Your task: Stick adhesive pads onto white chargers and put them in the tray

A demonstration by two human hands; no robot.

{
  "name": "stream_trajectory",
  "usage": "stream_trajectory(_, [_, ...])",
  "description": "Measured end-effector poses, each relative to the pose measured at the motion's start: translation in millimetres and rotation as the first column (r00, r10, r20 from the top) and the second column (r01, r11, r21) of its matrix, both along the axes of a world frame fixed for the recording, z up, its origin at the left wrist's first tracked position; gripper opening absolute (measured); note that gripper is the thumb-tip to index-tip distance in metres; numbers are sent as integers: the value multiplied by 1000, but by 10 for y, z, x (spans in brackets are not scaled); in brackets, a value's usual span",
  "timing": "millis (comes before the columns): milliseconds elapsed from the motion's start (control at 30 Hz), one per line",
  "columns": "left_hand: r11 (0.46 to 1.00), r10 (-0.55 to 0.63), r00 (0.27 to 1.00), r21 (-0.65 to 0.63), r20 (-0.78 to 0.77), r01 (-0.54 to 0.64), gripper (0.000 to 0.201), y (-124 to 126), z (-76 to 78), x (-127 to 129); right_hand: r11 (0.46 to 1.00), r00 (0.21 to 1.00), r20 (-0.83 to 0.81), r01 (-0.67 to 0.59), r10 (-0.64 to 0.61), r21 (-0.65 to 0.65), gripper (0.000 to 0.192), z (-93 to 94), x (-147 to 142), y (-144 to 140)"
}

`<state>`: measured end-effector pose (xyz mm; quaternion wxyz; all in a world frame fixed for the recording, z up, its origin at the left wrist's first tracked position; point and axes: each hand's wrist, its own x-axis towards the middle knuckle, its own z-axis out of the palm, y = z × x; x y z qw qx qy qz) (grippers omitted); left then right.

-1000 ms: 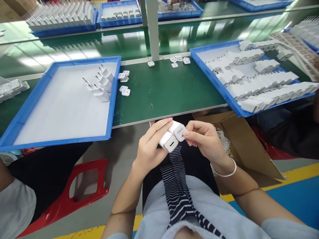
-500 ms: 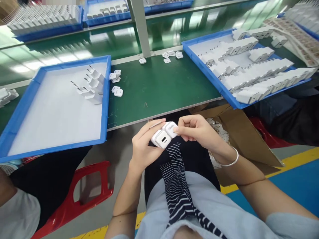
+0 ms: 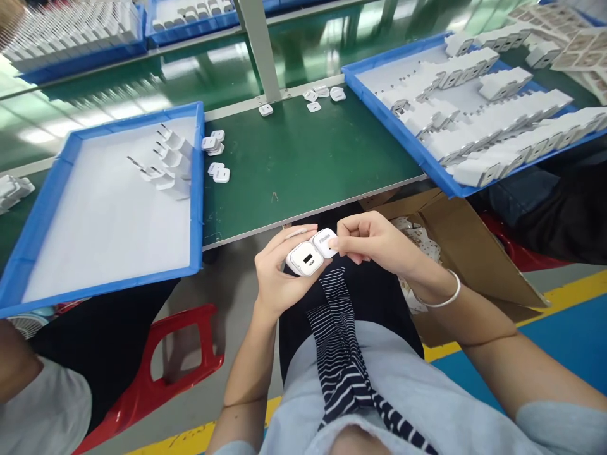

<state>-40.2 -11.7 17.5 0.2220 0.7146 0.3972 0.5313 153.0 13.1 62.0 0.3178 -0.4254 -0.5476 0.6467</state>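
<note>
My left hand [image 3: 274, 273] is closed around a white USB wall charger [image 3: 303, 268], whose end face with a dark USB slot and a smaller port points up at me. Right beside that face is a small white square cap [image 3: 322, 237] with grey lettering. The thumb and fingers of my right hand [image 3: 367, 235] pinch this cap at its edge, and its other side meets the charger. A thin pale piece [image 3: 296, 232] shows along my left fingers; I cannot tell what it is. Both hands are over my lap, just in front of the table edge.
On the green table [image 3: 303, 164], a blue-rimmed tray [image 3: 195, 234] at left holds a few upright chargers [image 3: 173, 161]. Loose white caps [image 3: 221, 175] lie beside it. The right tray [image 3: 403, 136] holds rows of chargers. Below stands an open cardboard box [image 3: 474, 253]. A person sits at left by a red stool [image 3: 208, 341].
The view has shifted slightly. Both hands keep their holds on the charger and the cap, with the cap's lettered face turned a little.
</note>
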Motion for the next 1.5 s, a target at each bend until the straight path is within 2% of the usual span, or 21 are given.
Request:
stream_trajectory(333, [1000,-3,1000,-21,25,4,39,1,0,25,1000,1000,4,15,-15,3,42,-15,25,-26])
stream_trajectory(767, [996,21,1000,-81,14,-20,35,-29,-29,43,994,993,90,61,-70,92,48,-32,9,-74])
stream_trajectory(967, [998,10,997,-55,78,-5,39,-57,16,31,994,994,80,60,-68,92,62,-41,9,-123])
stream_trajectory(1100, [994,-50,986,-92,158,65,42,-61,25,11,1000,998,-61,13,-13,-7,59,-141,-15,-159])
stream_trajectory(1200, [979,-112,975,-144,193,141,42,-57,24,-23,997,982,-176,-73,73,7,59,-244,1,-115])
stream_trajectory(1300, [960,-190,953,-157,236,230,43,-49,37,-52,998,971,-240,16,0,62,54,-299,22,-14])
stream_trajectory(1367, [939,-252,922,-157,294,307,42,-43,36,-57,996,973,-227,54,-36,73,42,-300,9,43])
stream_trajectory(1433, [909,-298,874,-165,383,382,43,-36,9,-51,997,976,-218,20,-4,72,30,-294,-27,69])
stream_trajectory(1500, [871,-319,814,-188,485,453,45,-28,-46,-39,997,971,-237,-5,24,82,26,-304,-73,66])
